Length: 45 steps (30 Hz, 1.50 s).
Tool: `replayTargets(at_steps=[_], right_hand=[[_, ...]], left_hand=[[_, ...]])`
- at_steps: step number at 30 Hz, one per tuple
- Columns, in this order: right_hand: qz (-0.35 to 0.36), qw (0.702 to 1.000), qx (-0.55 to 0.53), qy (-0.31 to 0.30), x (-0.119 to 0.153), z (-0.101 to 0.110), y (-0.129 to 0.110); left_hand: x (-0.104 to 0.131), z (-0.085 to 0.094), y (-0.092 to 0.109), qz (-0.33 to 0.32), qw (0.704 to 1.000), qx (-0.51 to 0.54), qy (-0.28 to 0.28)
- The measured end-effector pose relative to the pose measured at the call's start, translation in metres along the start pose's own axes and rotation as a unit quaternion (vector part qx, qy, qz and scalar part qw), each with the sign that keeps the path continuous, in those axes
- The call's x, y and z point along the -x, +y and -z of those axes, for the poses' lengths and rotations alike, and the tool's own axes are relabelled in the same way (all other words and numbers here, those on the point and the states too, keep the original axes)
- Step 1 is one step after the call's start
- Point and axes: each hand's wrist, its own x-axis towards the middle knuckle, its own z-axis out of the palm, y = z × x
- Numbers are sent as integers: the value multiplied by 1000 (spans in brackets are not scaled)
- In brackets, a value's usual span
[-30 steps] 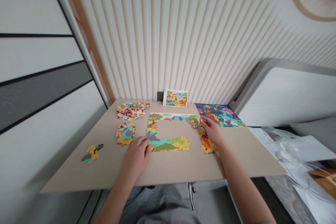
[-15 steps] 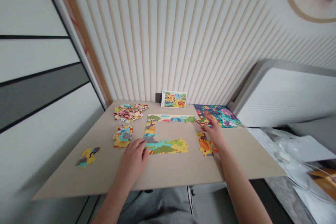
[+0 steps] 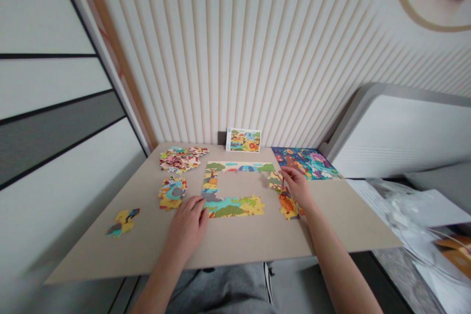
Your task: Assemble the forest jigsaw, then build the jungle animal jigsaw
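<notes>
A partly joined jigsaw puzzle lies mid-table, with its top, left and bottom strips forming a frame open on the right. My left hand rests flat at its lower left corner, fingers touching the edge. My right hand pinches a green-and-yellow puzzle piece just right of the top strip's end. Below that hand lies a joined lion section, its right part hidden by the wrist.
Loose pieces form a pile at the back left. Nearer are an elephant section and a yellow section. A picture card leans on the wall. A dark-blue finished puzzle lies back right on the table.
My right hand has drawn back and turned, and its fingers now hold the puzzle piece, shifted slightly left and nearer to me. My left hand has stayed in place.
</notes>
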Motion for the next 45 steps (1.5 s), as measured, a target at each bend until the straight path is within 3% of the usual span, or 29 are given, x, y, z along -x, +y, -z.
replayTargets(at_steps=[13, 16, 22, 29, 45], right_hand=[[39, 975, 196, -94, -44, -12, 17], [48, 967, 229, -99, -40, -14, 15], [112, 927, 310, -177, -16, -10, 10], [93, 886, 421, -171, -10, -9, -3], [118, 862, 446, -213, -11, -5, -18]], left_hand=[[0, 4, 4, 0, 1000, -1, 1], [0, 2, 3, 1, 1000, -5, 1], [1, 3, 3, 1, 1000, -3, -4], [-1, 4, 4, 3, 1000, 7, -1], [0, 2, 2, 4, 1000, 2, -7]])
